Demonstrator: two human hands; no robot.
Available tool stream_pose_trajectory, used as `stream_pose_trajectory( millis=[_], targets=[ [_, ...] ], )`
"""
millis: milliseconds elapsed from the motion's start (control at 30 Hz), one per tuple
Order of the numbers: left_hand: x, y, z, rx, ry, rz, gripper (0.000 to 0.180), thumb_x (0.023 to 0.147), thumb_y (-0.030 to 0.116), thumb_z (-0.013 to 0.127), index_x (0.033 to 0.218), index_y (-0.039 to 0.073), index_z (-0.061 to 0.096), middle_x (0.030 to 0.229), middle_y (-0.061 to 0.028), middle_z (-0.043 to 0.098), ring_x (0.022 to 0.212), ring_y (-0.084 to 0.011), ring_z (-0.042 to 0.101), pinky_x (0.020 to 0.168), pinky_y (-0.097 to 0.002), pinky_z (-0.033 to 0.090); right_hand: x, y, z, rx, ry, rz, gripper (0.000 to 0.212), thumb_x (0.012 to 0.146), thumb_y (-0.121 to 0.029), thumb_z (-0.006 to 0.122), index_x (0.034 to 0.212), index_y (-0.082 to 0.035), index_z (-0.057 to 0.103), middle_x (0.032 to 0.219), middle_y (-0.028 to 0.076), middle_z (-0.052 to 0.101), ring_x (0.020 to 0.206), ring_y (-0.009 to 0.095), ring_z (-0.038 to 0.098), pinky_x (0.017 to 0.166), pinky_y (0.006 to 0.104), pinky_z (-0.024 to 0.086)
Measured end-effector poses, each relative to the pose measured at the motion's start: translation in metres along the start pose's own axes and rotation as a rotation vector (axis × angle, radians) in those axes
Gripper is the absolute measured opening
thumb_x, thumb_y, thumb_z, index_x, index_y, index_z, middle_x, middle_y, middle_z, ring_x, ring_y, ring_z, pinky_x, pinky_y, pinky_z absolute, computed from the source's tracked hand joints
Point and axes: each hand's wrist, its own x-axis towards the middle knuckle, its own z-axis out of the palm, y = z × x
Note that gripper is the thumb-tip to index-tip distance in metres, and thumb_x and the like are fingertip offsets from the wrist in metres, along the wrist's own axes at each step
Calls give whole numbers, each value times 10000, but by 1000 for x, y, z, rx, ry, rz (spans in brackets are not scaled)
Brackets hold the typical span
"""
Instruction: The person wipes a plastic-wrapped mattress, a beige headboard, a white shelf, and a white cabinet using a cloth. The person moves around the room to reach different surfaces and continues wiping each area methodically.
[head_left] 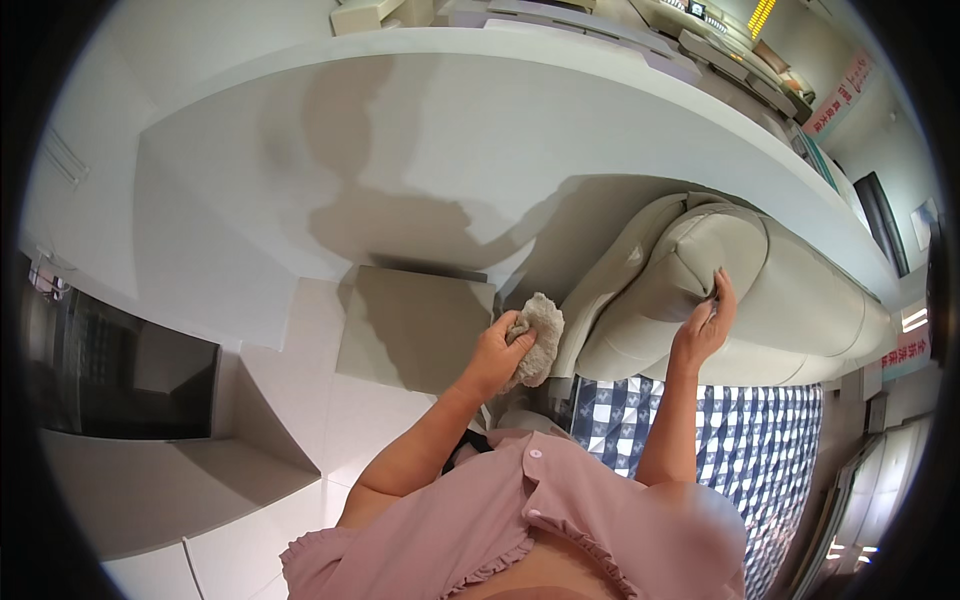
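My left hand [492,358] is closed around a crumpled, fuzzy grey-beige cloth [541,340], which hangs out past the fingers beside the headboard's near end. To the right, my right hand [702,330] is at the front of the padded beige headboard [640,270], by a fold in its cushion. Its fingers are stretched upward with the thumb alongside, and nothing shows in them. Whether the palm presses on the cushion cannot be made out. Below the headboard lies a mattress [760,430] with a dark blue and white checked cover.
A low beige bedside cabinet [415,325] stands left of the headboard against a white partition wall [230,150]. At the far left is a unit with a dark glossy panel [130,370]. Pale floor tiles [375,425] lie between them. Other furniture shows beyond the partition.
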Motion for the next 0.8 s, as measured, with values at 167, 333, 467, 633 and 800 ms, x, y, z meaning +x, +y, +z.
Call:
stream_pose_trajectory(
  millis=[167, 333, 467, 633, 800],
  targets=[
    [-24, -5, -17, -60, 51, 36, 288, 954, 215, 624, 1148, 7, 583, 977, -60, 663, 883, -115, 585, 790, -286, 495, -49, -80, -6, 8, -328, -239, 495, 772, 37, 590, 1265, 6, 566, 1330, 219, 525, 1225, 389, 509, 1059, 447, 387],
    [-46, 6, -28, -85, 193, 112, 256, 966, 210, 600, 1123, 9, 578, 983, -80, 650, 882, -132, 584, 795, -299, 490, -104, -114, 29, 497, -988, -180, 710, 748, -85, 730, 1393, -5, 444, 1421, 246, 417, 1307, 392, 429, 1080, 438, 371],
    [-69, 4, -45, -14, 467, 172, 245, 976, 220, 571, 1097, 7, 568, 986, -105, 634, 893, -167, 588, 813, -319, 484, -127, -149, 53, 740, -1315, -161, 896, 752, -198, 790, 1483, -22, 303, 1477, 257, 329, 1354, 403, 374, 1091, 432, 363],
    [-101, -9, -58, -14, 751, 214, 321, 963, 229, 584, 1180, -5, 546, 1075, -145, 595, 948, -219, 583, 833, -348, 475, -153, -165, 83, 752, -1445, -195, 948, 730, -85, 786, 1500, -13, 239, 1485, 256, 306, 1377, 402, 348, 1084, 414, 377],
    [-128, -10, -52, 282, 931, 104, 417, 937, 164, 617, 1293, -20, 502, 1107, -74, 568, 1003, -142, 526, 877, -298, 458, -184, -153, 110, 789, -1726, 222, 776, 751, 23, 582, 1473, -37, 303, 1314, 223, 531, 1244, 341, 526, 1038, 373, 416]
  ],
)
